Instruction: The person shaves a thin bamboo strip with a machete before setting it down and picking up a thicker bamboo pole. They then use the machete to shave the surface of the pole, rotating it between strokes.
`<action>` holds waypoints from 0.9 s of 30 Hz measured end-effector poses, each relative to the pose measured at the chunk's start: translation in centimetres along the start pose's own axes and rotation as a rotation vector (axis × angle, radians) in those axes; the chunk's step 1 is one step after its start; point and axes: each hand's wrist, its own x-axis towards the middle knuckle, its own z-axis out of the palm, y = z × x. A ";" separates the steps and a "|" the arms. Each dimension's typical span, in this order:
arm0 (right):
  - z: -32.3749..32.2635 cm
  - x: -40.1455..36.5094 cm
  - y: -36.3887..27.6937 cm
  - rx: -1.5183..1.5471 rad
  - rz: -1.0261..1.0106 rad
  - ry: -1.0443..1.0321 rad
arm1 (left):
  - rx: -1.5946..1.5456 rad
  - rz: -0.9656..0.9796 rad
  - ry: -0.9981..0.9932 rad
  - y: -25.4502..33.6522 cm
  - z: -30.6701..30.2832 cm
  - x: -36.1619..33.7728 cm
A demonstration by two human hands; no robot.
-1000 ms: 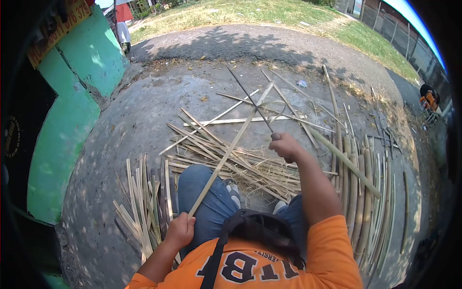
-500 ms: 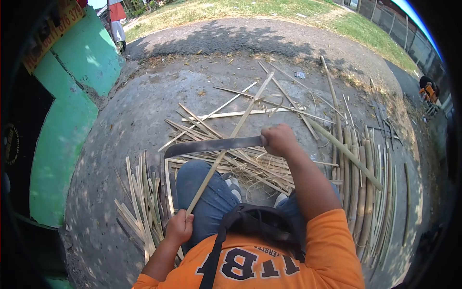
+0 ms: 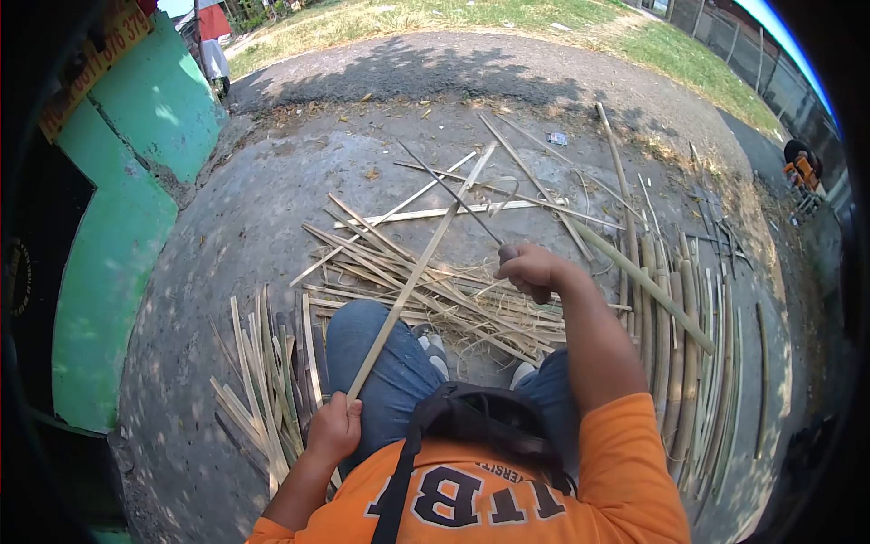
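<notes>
Bamboo strip (image 3: 405,295) | long, narrow, straight | tan, paler toward far end

Blade (image 3: 435,177) and held strip (image 3: 394,313) apparently obstruct room above the pile (image 3: 462,308).

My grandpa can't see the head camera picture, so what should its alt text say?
A person's right hand holds a long knife and their left hand a pale strip. More strips lie on the grey ground around their legs, with bamboo poles to the right.

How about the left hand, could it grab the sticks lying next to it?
Probably yes: the left hand is close to the sticks, but would first have to let go of its long strip.
</notes>
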 end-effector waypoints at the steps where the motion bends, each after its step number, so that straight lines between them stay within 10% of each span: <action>1: 0.3 0.3 0.4 0.025 -0.006 -0.104 | 0.011 -0.004 0.002 0.1 0.0 0.0; 6: 3.8 1.0 0.1 -0.484 -0.401 0.212 | 0.096 -0.025 0.081 0.4 1.1 -0.7; 12: 1.6 -2.2 -3.0 -0.661 -0.218 0.361 | 0.114 -0.013 0.146 -0.3 2.2 -1.2; 16: -0.6 -1.2 -0.4 -0.947 -0.549 0.788 | 0.112 0.006 0.147 -0.3 1.9 -1.1; 22: -1.1 -2.7 -1.5 -0.747 -0.136 0.564 | 0.110 0.019 0.136 -0.5 1.8 -1.0; 27: -0.6 -0.5 1.5 -0.648 -0.243 0.434 | 0.096 0.024 0.114 -0.4 1.3 -0.9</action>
